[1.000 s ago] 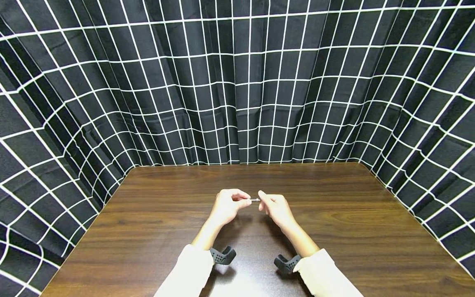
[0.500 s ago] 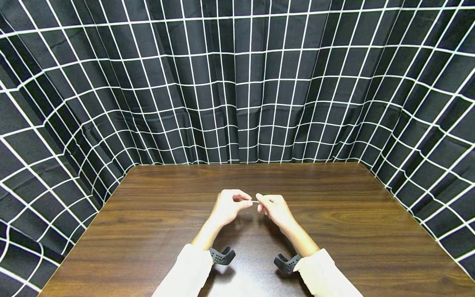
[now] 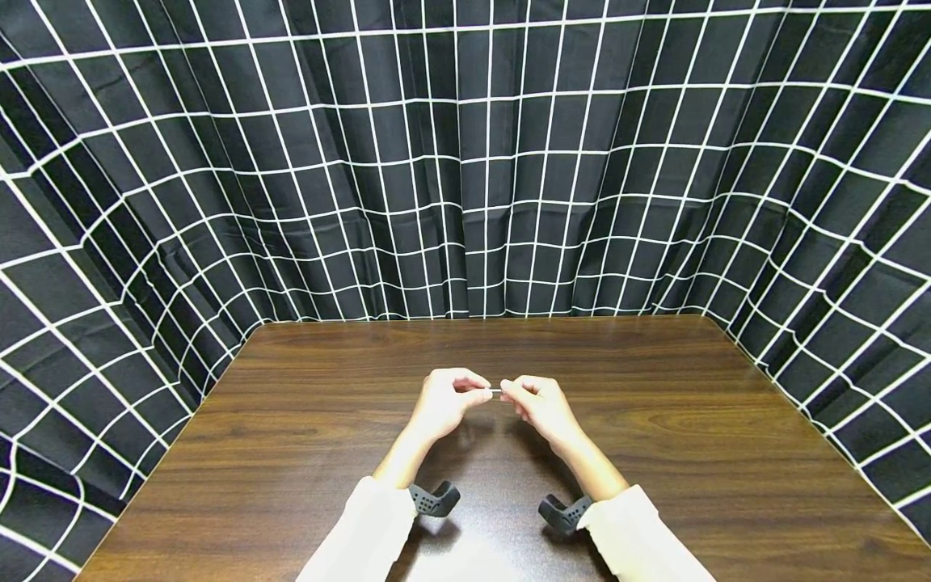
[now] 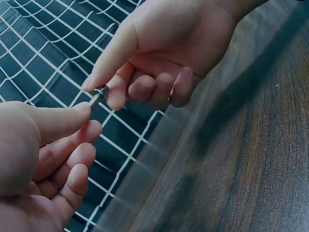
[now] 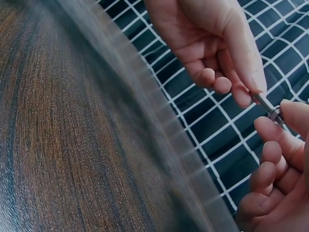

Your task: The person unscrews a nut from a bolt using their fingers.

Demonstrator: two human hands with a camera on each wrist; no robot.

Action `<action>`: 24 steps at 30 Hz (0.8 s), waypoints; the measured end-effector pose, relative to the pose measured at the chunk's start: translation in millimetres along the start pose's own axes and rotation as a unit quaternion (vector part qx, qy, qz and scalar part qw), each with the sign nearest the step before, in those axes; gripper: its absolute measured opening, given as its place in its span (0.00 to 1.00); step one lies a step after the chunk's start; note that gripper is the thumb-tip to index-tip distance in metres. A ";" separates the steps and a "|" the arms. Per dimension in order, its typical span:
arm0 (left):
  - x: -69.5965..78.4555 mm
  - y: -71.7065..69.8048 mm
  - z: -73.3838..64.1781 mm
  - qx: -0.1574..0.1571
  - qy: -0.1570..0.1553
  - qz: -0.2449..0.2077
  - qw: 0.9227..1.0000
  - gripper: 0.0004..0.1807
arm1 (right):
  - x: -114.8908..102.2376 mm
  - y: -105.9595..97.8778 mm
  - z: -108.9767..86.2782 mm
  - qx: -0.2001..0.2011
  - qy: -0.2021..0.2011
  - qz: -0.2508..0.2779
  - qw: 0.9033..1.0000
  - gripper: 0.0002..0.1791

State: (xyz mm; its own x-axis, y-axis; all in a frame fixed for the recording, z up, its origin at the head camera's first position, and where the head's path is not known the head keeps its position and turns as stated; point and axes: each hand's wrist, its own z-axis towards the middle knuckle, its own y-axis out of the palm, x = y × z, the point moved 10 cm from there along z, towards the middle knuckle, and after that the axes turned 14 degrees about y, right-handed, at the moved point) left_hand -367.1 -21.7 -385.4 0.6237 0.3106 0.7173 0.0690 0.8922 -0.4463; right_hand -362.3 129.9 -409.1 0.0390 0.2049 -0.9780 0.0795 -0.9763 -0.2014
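Observation:
A thin metal bolt is held above the table between the two hands. My left hand pinches one end of it between thumb and fingertips, hiding that end. Around the shaft sits a small dark ring, apparently a nut. The thumb and forefinger of my right hand pinch at this nut. In the left wrist view the shaft of the bolt and the nut show between the two thumbs. The remaining fingers of both hands are loosely curled.
Below the hands lies a brown wood-grain table. A black curtain with a white grid surrounds its back and sides. Dark bands with camera mounts are on both wrists, next to light sleeves.
The right thumb and fingertips have shifted slightly left along the bolt, so less of the shaft shows between the hands. My left hand stays nearly still, keeping its pinch.

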 end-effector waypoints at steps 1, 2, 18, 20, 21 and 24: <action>0.0 -0.5 0.2 0.001 -0.001 0.000 1.000 0.06 | 0.1 0.0 0.2 0.000 0.001 0.004 1.000 0.16; -0.1 -0.9 0.3 0.002 0.000 0.001 1.000 0.06 | 0.2 0.0 0.3 -0.001 0.002 0.008 1.000 0.15; 2.4 -3.5 1.5 0.003 0.012 -0.003 1.000 0.05 | -8.9 1.6 -5.9 -0.028 -0.041 0.067 0.996 0.12; 3.1 -3.7 1.6 0.002 0.010 -0.005 1.000 0.05 | -9.7 1.2 -6.2 -0.031 -0.049 0.067 0.996 0.12; 3.5 -3.9 1.6 0.003 0.009 -0.005 1.000 0.05 | -10.2 0.9 -6.3 -0.031 -0.053 0.066 0.996 0.13; 4.3 -4.4 1.6 0.002 0.008 -0.005 1.000 0.05 | -12.1 0.4 -6.5 -0.030 -0.069 0.049 0.996 0.15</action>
State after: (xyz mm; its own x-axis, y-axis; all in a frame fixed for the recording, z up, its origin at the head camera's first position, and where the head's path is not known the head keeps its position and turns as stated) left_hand -366.0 -23.8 -379.5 0.6357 0.2971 0.7125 0.0711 0.8965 -0.4373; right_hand -356.3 127.5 -397.0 -0.0882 0.0934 -0.9917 0.1413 -0.9844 -0.1052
